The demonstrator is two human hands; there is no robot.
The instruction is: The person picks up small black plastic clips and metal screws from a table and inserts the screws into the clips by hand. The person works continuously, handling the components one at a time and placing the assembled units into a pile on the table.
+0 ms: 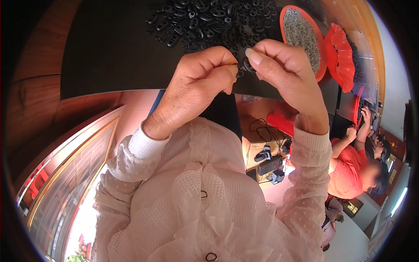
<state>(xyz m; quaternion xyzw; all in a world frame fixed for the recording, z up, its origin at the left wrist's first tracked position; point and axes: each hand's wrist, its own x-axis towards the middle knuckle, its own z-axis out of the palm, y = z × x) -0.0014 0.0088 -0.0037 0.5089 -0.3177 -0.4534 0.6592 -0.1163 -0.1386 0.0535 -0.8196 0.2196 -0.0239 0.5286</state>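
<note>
Close together over the front edge of the black table (109,56), my two hands meet at fingertip height. My right hand (286,67) pinches a black oval plastic piece with holes (248,66), which looks like a cord lock body. Just beside it, my left hand (205,70) is closed with thumb against forefinger on a small dark part (239,72), mostly hidden by the fingers. Beyond the hands lies a loose pile of black cord lock pieces (196,19). A red bowl (323,72) full of small grey metal springs (301,37) stands right of my right hand.
A red wavy-rimmed dish (340,56) sits past the bowl, with more black pieces behind it. At the right, another person in a red shirt (349,170) works with raised hands. Below the table are a wooden box (253,153), cables and black adapters (270,165).
</note>
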